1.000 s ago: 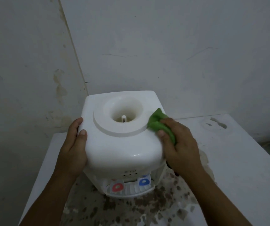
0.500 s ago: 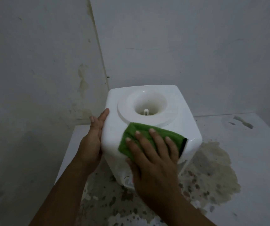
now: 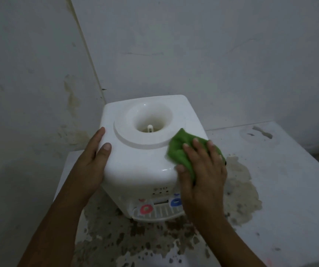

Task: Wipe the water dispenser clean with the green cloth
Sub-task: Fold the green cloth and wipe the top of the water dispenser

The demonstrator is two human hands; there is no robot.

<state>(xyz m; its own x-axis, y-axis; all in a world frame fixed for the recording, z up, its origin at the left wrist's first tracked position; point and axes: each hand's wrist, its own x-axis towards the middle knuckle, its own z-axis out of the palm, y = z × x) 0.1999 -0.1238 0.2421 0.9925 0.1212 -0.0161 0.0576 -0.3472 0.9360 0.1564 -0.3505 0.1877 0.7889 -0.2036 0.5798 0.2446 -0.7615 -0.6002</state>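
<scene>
Water dispenser (image 3: 145, 157), a white, smooth, glossy plastic box with rounded corners, standing on a stained, mottled counter (image 3: 282, 189) in the far left corner against the walls. Its top carries a raised round collar around a funnel-shaped well (image 3: 151, 118) with a small spike at the centre; red and blue taps and a ribbed drip tray (image 3: 155, 213) face the near side. The left hand (image 3: 91, 162) rests against the left side, fingers straight and relaxed, thumb lying on the top edge, steadying the box. The right hand (image 3: 203, 170) presses the green cloth (image 3: 181, 149) onto the near right top corner with fingers spread flat over it, pinching nothing. The cloth is soft, bunched and fuzzy, and it touches the collar's right rim. Unwiped surface lies mainly to the left and far side of the fingers, so the right hand is better placed to sweep across the top
</scene>
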